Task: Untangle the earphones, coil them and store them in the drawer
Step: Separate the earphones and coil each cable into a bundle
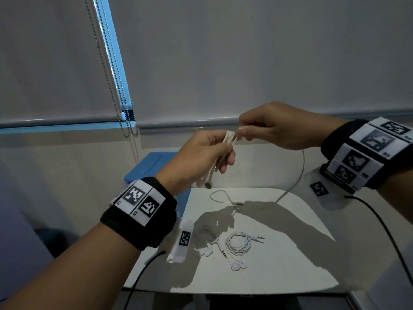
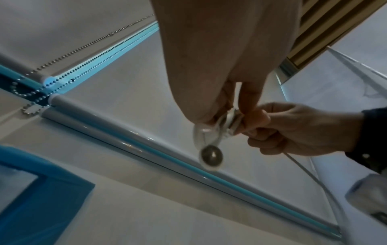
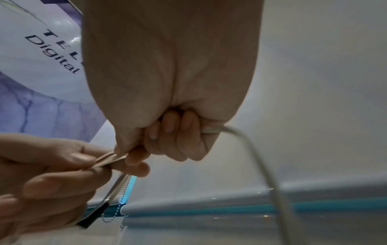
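Observation:
Both hands are raised above the white table (image 1: 290,253). My left hand (image 1: 207,151) grips a folded bundle of off-white earphone cable (image 1: 230,137), and an earbud (image 1: 207,185) hangs below it; the earbud (image 2: 211,156) shows its metal mesh in the left wrist view. My right hand (image 1: 274,126) pinches the cable at the bundle, and the rest of the cable (image 1: 299,173) loops down from its fist to the table, ending in a loop with the plug (image 1: 225,199). In the right wrist view the cable (image 3: 261,159) leaves the curled fingers (image 3: 180,132).
A second, white pair of earphones (image 1: 238,245) lies coiled on the table near the front, with another earbud pair (image 1: 206,250) to its left. A blue box (image 1: 149,166) stands behind the table on the left. Blind chains (image 1: 125,121) hang at the window.

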The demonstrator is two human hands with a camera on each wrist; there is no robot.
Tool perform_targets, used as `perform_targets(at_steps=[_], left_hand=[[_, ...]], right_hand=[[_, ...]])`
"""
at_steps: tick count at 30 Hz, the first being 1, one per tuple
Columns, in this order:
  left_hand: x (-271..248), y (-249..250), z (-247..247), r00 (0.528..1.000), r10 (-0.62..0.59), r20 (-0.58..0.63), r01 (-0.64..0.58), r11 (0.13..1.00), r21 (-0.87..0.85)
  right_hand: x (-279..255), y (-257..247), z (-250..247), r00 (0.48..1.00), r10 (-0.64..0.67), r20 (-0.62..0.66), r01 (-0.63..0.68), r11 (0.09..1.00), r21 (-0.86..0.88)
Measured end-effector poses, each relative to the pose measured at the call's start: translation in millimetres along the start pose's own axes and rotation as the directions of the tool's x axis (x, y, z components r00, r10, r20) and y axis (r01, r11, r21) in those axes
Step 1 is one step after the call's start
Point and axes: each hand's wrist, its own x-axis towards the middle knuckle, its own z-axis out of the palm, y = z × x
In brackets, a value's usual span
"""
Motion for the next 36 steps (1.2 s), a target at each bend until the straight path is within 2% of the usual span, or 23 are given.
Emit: perform_targets(at_steps=[2, 5, 10, 12, 15, 18, 21, 26, 29, 32, 36], left_hand=[[-1, -3, -2, 0.996, -0.056, 0.064, 0.057, 0.998, -0.008], [-1, -10, -5, 0.992, -0.095, 0.079, 0.097, 0.995, -0.014], [1, -10, -8, 0.988, -0.124, 0.089, 0.134, 0.985, -0.112], [4, -5, -8, 0.989, -0.143, 0.047, 0.148, 0.977, -0.151], [10, -2, -9, 0.983, -0.186, -0.012, 0.180, 0.966, -0.185], [13, -3, -11, 0.972, -0.233, -0.022, 0.224, 0.952, -0.209], [13, -1, -14, 0.971, -0.240, -0.004, 0.231, 0.937, -0.261], [13, 5, -20, 0.982, -0.183, -0.054, 0.132, 0.853, -0.506], [15, 9, -21, 0.983, -0.122, -0.136, 0.011, 0.780, -0.626], [16, 10, -20, 0.975, -0.085, -0.205, -0.078, 0.735, -0.674], [19, 9, -19, 0.960, -0.044, -0.277, -0.171, 0.691, -0.702]], right_hand=[[-3, 5, 2, 0.998, 0.011, 0.056, -0.014, 0.998, 0.062], [-8, 6, 4, 0.984, 0.009, 0.178, -0.034, 0.989, 0.143], [0, 11, 6, 0.988, 0.020, 0.152, -0.043, 0.988, 0.149], [4, 12, 12, 0.994, 0.041, 0.101, -0.056, 0.987, 0.152], [6, 12, 23, 0.998, 0.052, -0.044, -0.041, 0.972, 0.231], [9, 6, 38, 0.978, -0.076, -0.193, 0.090, 0.994, 0.064], [14, 3, 48, 0.955, -0.132, -0.265, 0.112, 0.990, -0.090], [23, 16, 55, 0.968, -0.005, -0.252, -0.033, 0.988, -0.148], [26, 28, 57, 0.958, 0.099, -0.270, -0.102, 0.995, 0.004], [30, 34, 57, 0.929, 0.254, -0.271, -0.197, 0.956, 0.219], [35, 42, 53, 0.897, 0.350, -0.268, -0.258, 0.909, 0.327]])
